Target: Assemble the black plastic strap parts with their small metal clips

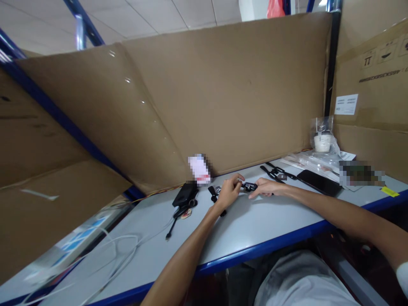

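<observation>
Black part point(249, 186) sits centre frame, just above the grey counter point(255, 229), and is pinched from both sides. Left hand point(228, 193) has fingertips closed on its left end, right hand point(267, 187) on its right end. Pouch point(185, 195) lies just left of the left hand. Phone point(318, 182) lies flat to the right. White cables point(117, 250) are at lower left.

My left hand point(228, 193), right hand point(267, 187): bare. Forearms point(188, 255) bare up past elbow. White short sleeve point(403, 275) on my right upper arm. Light grey garment point(299, 280) below, softly creased, plain; whether shirt or trousers, cannot tell.
</observation>
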A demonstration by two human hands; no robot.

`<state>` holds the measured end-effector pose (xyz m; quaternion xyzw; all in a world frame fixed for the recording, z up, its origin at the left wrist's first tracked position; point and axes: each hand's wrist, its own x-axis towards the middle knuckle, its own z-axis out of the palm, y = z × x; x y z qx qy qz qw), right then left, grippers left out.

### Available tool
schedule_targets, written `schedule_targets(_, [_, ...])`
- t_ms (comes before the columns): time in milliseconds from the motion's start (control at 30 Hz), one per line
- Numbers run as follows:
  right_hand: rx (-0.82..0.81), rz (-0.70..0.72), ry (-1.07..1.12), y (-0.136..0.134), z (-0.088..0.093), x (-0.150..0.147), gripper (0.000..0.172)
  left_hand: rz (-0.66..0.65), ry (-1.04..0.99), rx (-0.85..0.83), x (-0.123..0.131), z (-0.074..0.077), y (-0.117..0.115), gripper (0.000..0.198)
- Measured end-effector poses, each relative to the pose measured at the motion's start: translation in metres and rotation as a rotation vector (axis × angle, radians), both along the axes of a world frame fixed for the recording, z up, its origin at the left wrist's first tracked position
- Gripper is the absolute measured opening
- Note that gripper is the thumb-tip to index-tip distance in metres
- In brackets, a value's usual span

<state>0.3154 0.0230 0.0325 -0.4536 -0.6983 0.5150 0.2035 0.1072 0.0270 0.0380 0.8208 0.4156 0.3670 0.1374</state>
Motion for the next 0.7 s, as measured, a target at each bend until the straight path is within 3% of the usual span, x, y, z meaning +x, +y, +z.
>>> schedule_targets(233, [0.056, -0.016, -0.060, -0.0033, 0.0010, -0.0020, 0.044, 0.052, 0.018, 0.055, -0.0015, -0.0042, 0.0037, 0.023])
schedule_targets(467, [0.112, -0.077, -0.073, -0.0067, 0.0013, -0.0039, 0.025, -0.035, 0.160, 0.038, 0.0005, -0.0035, -0.0005, 0.028])
schedule_targets(700, [0.159, -0.058, -0.114, -0.0034, -0.0037, -0.0033, 0.046, -0.028, 0.227, 0.000, 0.0005, 0.0025, -0.0051, 0.016])
